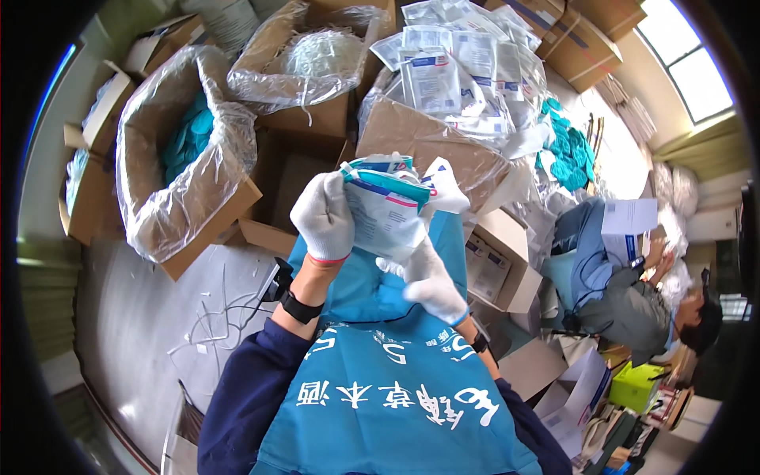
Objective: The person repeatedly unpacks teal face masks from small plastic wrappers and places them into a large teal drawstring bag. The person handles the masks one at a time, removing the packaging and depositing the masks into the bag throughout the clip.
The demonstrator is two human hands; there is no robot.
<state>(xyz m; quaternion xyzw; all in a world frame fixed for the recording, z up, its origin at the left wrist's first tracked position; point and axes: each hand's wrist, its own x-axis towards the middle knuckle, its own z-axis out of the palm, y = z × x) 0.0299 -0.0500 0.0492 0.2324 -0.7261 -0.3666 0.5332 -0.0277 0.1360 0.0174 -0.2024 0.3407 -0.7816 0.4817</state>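
Note:
My left hand point(323, 218), in a white knit glove, is closed on the upper left edge of a small bunch of plastic pouches point(384, 214). The front pouch is translucent with white printed panels, and teal shows along its top. A crumpled white-and-clear wrapper point(445, 188) sticks out at the bunch's right side. My right hand point(433, 289), also gloved in white, is just under the pouches' lower right corner. Its thumb is stretched out to the left, and some fingers are hidden; whether it touches the pouches I cannot tell. A blue apron point(380, 380) covers my lap.
Ahead are cartons: a plastic-lined carton point(170, 229) with teal pieces, a carton of pale shreds point(321, 51), and a carton point(419, 134) heaped with pouches. Another carton point(499, 261) stands at my right. Beyond it a person point(625, 293) sits handling white packaging.

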